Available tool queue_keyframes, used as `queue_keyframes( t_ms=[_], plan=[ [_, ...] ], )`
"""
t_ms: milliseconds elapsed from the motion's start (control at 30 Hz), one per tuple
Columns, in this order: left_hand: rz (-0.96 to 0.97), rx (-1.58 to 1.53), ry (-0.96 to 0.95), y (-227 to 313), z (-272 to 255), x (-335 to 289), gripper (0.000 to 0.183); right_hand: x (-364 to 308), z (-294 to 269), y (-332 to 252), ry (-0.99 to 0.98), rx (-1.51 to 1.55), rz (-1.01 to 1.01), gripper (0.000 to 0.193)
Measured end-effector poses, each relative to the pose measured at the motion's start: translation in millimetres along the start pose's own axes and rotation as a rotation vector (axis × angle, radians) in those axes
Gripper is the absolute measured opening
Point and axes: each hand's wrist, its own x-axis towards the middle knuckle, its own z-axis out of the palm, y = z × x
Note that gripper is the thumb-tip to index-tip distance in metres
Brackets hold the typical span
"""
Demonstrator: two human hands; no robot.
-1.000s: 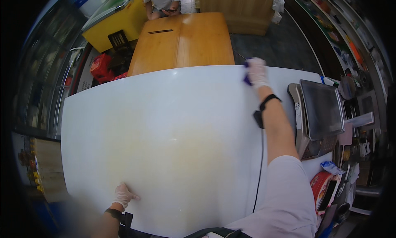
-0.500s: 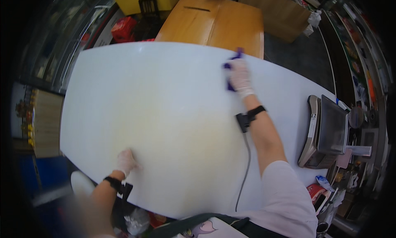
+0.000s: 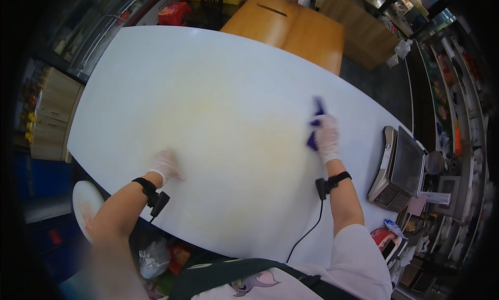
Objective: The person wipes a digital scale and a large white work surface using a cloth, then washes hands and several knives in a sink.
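1. Across the middle of the view: white tabletop (image 3: 223, 201), smooth, lightly glossy, with faint yellowish patches; edges bowed by the lens.
2. Right of centre, on the tabletop: purple cloth (image 3: 315, 123), soft, bunched, with a pointed end upward; outline blurred, part covered by fingers.
3. Right hand (image 3: 327, 138), in a thin, translucent whitish glove, clamped on the cloth; individual fingers hard to make out.
4. Left hand (image 3: 166, 166), gloved alike, on the tabletop left of centre, thumb apart from the fingers; fingertips blurred, their pressure on the surface cannot be told. Hands well apart.
5. Wrist straps (image 3: 341, 178), black, one per arm, each bearing a small block; thin cable trailing from the right one.
6. Right end of the tabletop: scale (image 3: 408, 157), pale boxy body under a dark, flat rectangular pan.
7. Beyond the far edge: wooden table (image 3: 319, 37), orange-brown, seamed, carrying thin dark sticks (image 3: 272, 9); near side hidden by the tabletop.
8. Lower left: rounded white panel (image 3: 86, 201), reddish smears, partly behind the left forearm; crumpled translucent bag (image 3: 154, 258) near it.
9. Right rim: shelves (image 3: 470, 160), crowded, contents too small to tell.
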Motion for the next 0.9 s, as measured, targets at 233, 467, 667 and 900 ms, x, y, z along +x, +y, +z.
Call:
queue_keyframes(
  t_ms=[233, 467, 667, 900],
  plan=[
    [0.005, 0.117, -0.154, 12, -9, 2, 0.072, -111, 57, -208, -0.287, 0.287, -0.261, 0.025],
    [0.184, -0.013, -0.071, 1, -4, -2, 0.083, -261, -20, -261, -0.718, 0.369, -0.334, 0.034],
    [0.445, -0.472, 0.148, -39, 36, -31, 0.056, -272, -70, -146, -0.026, -0.047, 0.23, 0.023],
    [0.274, -0.953, 0.312, -122, 87, -172, 0.037, -230, 42, -305, -0.162, 0.261, -0.182, 0.01]
  ],
)
